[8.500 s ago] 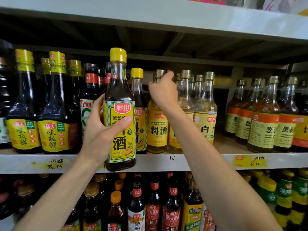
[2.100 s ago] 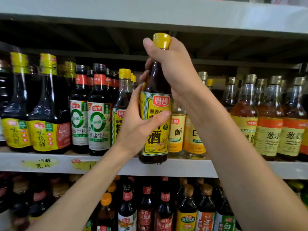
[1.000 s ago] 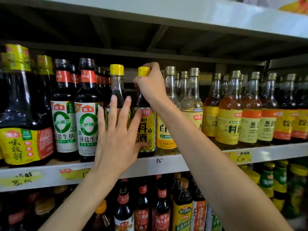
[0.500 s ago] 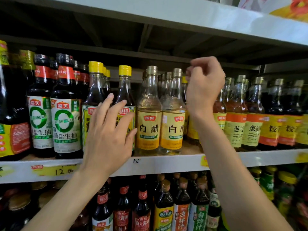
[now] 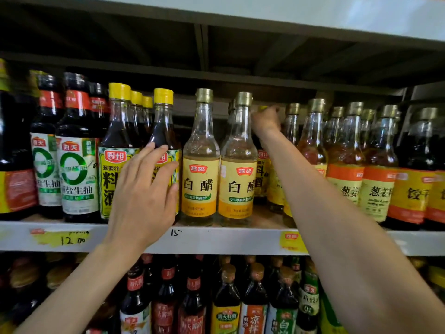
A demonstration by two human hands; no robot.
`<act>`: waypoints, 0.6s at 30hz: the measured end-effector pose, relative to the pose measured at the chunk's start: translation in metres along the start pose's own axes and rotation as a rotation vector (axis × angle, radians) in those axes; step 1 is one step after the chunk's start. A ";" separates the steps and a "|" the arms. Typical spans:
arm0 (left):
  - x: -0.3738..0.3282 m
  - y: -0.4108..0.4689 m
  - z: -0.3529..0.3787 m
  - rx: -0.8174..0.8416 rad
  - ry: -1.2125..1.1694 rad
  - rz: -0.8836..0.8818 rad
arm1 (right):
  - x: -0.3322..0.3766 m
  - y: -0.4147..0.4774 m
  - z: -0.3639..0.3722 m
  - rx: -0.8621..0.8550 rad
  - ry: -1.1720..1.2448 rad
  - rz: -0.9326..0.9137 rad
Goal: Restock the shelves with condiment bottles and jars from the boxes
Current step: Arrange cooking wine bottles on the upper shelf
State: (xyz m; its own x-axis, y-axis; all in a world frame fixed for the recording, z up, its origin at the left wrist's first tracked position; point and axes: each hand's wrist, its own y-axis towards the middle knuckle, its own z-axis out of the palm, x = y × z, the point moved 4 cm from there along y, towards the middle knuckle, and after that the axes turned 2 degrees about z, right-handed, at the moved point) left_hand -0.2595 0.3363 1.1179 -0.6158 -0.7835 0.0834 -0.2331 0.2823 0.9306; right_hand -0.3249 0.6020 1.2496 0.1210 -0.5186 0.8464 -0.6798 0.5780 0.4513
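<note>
Heavy, slick glass: my right hand (image 5: pixel 266 119) grips the rear cooking-wine bottle (image 5: pixel 262 175) at its cap, my left hand (image 5: pixel 144 196) lies open against a front bottle (image 5: pixel 164 131); I'd hold lower.

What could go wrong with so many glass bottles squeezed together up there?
The right hand grips a back bottle deep in the row; its arm passes right beside the clear vinegar bottle, which stands near the shelf edge and might get knocked off. The left hand only lays flat fingers on a dark front bottle; a hard push could tip it into its neighbours.
</note>
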 end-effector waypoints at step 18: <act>-0.001 0.004 0.007 -0.055 -0.025 -0.002 | 0.005 0.004 -0.008 -0.093 0.137 -0.200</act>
State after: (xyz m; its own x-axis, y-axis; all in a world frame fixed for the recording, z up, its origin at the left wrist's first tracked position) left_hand -0.2651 0.3422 1.1195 -0.6343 -0.7696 0.0732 -0.1933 0.2496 0.9489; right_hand -0.3217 0.6067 1.2583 0.3479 -0.5417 0.7652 -0.5638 0.5312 0.6324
